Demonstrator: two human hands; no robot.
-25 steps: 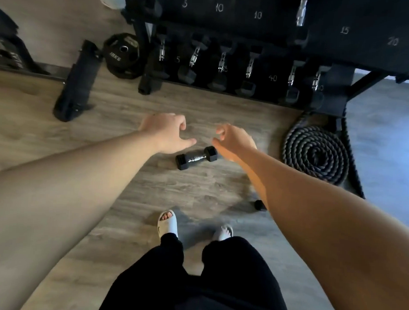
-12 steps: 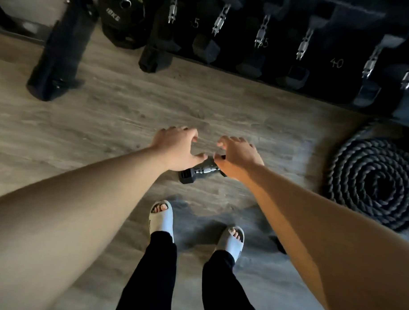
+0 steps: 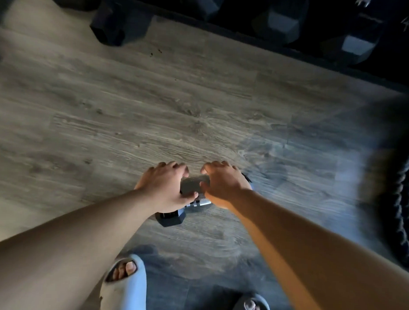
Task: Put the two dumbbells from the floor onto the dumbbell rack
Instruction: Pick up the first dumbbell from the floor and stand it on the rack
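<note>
On the wooden floor (image 3: 154,102), in front of the dumbbell rack (image 3: 296,30), lay a dumbbell (image 3: 192,202); the left hand (image 3: 166,188) and right hand (image 3: 223,183) covered its handle, fingers curled; whether they gripped it, I could not tell; slippers (image 3: 127,289) stood nearer than the dumbbell.

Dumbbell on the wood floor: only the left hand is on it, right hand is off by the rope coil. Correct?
Not quite. The head view shows both hands at the dumbbell on the wood floor: the left hand covers one end and the right hand is at the other, not by the rope coil, which lies well to the right.
</note>
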